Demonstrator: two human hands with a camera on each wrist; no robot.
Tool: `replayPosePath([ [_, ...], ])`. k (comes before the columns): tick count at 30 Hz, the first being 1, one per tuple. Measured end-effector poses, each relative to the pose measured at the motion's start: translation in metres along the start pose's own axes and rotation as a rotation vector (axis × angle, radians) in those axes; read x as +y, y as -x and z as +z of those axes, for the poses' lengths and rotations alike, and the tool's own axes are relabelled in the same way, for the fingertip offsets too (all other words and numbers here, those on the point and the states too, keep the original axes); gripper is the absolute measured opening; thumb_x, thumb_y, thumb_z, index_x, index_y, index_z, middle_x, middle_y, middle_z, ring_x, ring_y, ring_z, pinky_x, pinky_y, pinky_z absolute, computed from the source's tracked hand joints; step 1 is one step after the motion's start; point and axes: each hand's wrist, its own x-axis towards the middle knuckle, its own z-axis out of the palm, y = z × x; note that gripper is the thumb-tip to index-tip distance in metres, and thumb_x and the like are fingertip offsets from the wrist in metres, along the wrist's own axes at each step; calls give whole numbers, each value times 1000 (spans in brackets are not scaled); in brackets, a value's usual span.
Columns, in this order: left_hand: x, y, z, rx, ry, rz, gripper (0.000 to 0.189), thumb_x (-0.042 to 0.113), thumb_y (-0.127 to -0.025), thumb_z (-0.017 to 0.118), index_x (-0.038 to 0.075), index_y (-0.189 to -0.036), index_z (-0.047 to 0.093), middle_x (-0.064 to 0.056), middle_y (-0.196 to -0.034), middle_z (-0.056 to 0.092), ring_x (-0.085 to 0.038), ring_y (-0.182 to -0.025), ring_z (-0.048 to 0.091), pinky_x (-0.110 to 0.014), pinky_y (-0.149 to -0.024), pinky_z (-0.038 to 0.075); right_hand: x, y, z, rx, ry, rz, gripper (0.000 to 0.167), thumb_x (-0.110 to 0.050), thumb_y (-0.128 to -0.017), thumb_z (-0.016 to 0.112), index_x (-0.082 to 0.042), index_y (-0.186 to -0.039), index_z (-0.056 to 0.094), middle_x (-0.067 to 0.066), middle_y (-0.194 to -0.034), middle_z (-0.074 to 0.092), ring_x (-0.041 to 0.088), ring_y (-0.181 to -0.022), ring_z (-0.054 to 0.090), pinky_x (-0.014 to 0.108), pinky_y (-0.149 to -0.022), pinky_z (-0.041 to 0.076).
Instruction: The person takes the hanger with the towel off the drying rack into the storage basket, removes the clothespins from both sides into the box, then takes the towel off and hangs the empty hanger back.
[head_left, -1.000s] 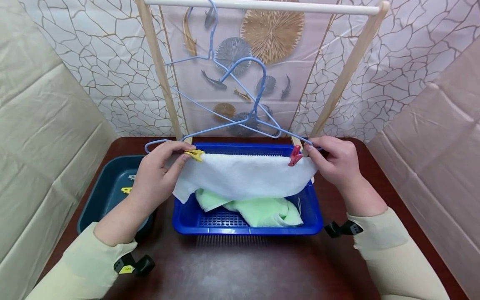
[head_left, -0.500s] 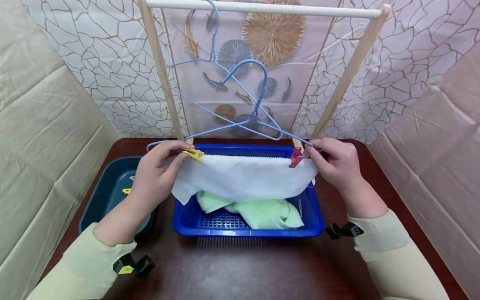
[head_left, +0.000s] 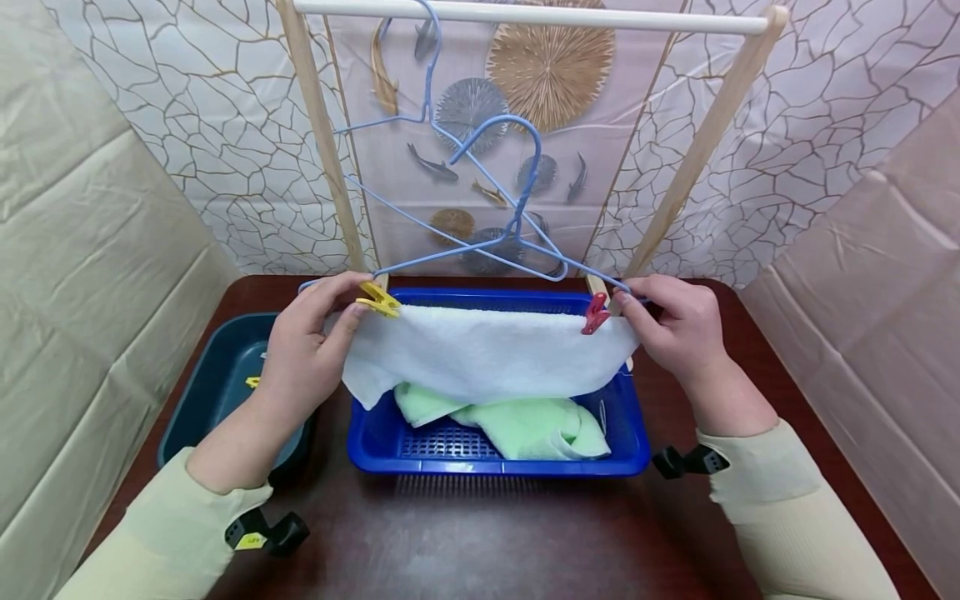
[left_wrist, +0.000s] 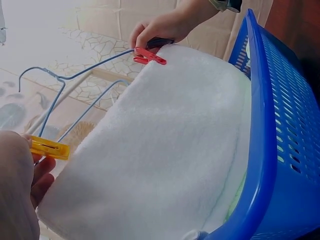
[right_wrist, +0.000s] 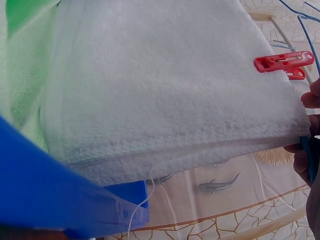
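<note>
A white towel [head_left: 487, 354] hangs folded over the lower part of a blue wire clothes hanger [head_left: 519, 215]. My left hand [head_left: 309, 337] has thumb and fingers at the handles of a yellow clothespin [head_left: 380, 301], which sits on the towel's top left edge. In the left wrist view this clothespin [left_wrist: 50, 148] lies against the fingertips. My right hand [head_left: 678, 327] pinches the hanger's right end beside the towel's corner. Near it, a red clothespin [head_left: 596, 315] grips the towel's top right edge. The hanger's lower bar is hidden under the towel.
Below the towel stands a blue basket [head_left: 498, 467] with a light green towel [head_left: 543, 429] inside. At left is a dark teal tray [head_left: 213, 375] with a yellow clothespin [head_left: 252, 382]. Behind, a rack's white bar [head_left: 562, 14] carries another blue hanger [head_left: 429, 79].
The yellow clothespin has tilted and its handles now stand further apart, as the left fingers ease off. The right hand keeps its pinch; the held hanger has shifted slightly right.
</note>
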Motion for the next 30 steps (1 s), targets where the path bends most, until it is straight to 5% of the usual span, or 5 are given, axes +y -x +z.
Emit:
replayPosePath([
  [4, 0, 1, -2, 21, -13, 9, 35, 12, -98, 61, 10, -133, 62, -8, -121, 66, -21, -110, 59, -18, -91, 48, 0, 0, 0, 2, -1, 0, 34, -28, -94, 62, 3, -90, 76, 11, -78, 72, 18, -57, 58, 11, -61, 46],
  [10, -2, 2, -5, 41, -33, 0, 40, 13, -99, 61, 11, -139, 58, -8, -128, 63, -22, -112, 60, -13, -92, 45, 2, 0, -1, 5, -5, -2, 29, -23, -92, 64, 3, -90, 76, 12, -79, 72, 18, -57, 58, 11, -62, 47],
  [19, -5, 5, -11, 69, -28, 24, 46, 6, -95, 64, 13, -141, 58, -9, -126, 65, -22, -108, 61, -8, -92, 42, 2, 0, -2, 17, 24, 5, 52, -44, -98, 57, 4, -88, 75, 12, -78, 72, 20, -58, 60, 11, -63, 47],
  [30, -7, 13, -28, 80, -82, -82, 46, 14, -95, 67, 21, -140, 59, -5, -126, 66, -24, -107, 63, -4, -87, 40, 2, 1, -2, 17, 19, 12, 53, -45, -98, 57, 4, -89, 75, 13, -80, 72, 21, -59, 61, 9, -66, 47],
])
